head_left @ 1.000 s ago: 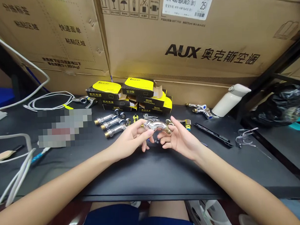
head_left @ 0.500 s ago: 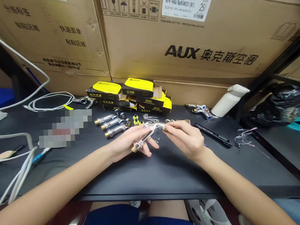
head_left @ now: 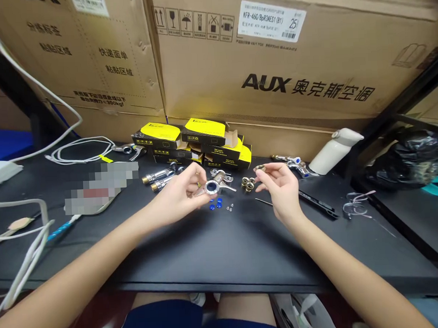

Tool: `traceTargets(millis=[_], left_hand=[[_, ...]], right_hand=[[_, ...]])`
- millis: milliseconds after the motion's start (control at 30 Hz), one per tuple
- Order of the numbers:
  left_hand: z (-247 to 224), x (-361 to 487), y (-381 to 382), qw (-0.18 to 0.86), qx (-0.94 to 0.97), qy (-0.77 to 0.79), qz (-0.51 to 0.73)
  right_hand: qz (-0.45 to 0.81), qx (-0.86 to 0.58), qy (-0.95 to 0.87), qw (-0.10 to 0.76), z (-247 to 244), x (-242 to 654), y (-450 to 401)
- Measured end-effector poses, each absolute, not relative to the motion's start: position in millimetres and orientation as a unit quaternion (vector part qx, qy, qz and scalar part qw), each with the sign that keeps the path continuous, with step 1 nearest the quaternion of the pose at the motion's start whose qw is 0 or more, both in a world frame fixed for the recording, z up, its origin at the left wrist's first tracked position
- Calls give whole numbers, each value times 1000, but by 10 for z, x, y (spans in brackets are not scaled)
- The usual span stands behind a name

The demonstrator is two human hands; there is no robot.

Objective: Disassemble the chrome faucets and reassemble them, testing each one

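Note:
My left hand is closed around a chrome tap body, its round opening turned toward me. To the right, my right hand pinches a small brass ring between thumb and fingertips, apart from the tap body. Just below that ring, several brass rings lie together on the table. Blue caps and tiny screws are below the tap body. Chrome lever handles lie behind it, partly hidden. More chrome tap bodies rest left of my left hand, which covers part of them.
Stacked yellow-and-black boxes stand against large cardboard cartons. At the right are a white bottle, an assembled chrome tap, a black pen-like tool and glasses. White cables run along the left.
My hands, earlier together on the tap body, are now apart. The tap body has turned its opening toward me. The right hand has moved right and up with a brass ring.

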State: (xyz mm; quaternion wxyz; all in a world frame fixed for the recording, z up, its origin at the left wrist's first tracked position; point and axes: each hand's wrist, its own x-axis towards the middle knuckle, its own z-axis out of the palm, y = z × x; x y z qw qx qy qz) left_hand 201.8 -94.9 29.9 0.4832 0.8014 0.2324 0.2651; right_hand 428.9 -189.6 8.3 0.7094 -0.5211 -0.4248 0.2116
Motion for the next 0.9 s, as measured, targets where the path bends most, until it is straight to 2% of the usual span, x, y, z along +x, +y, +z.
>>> traceTargets(millis=[67, 133, 233, 467, 600, 767, 900], left_hand=[[378, 1848, -891, 327, 866, 285, 249], [421, 1662, -873, 248, 894, 319, 195], [364, 1444, -923, 259, 907, 311, 117], [108, 1409, -1002, 210, 921, 308, 118], [119, 1498, -951, 168, 933, 298, 112], [88, 1558, -880, 77, 938, 317, 116], [83, 1591, -856, -19, 934, 340, 110]], right_hand=[[215, -522, -414, 714, 95, 4323, -1884], [214, -521, -416, 714, 105, 4333, -1887], [208, -521, -423, 711, 110, 4326, -1894], [186, -553, -430, 688, 61, 4423, -1837], [176, -619, -502, 579, 77, 4658, -1812], [255, -666, -561, 420, 141, 4898, -1868], [262, -661, -597, 371, 125, 4831, -1925]])
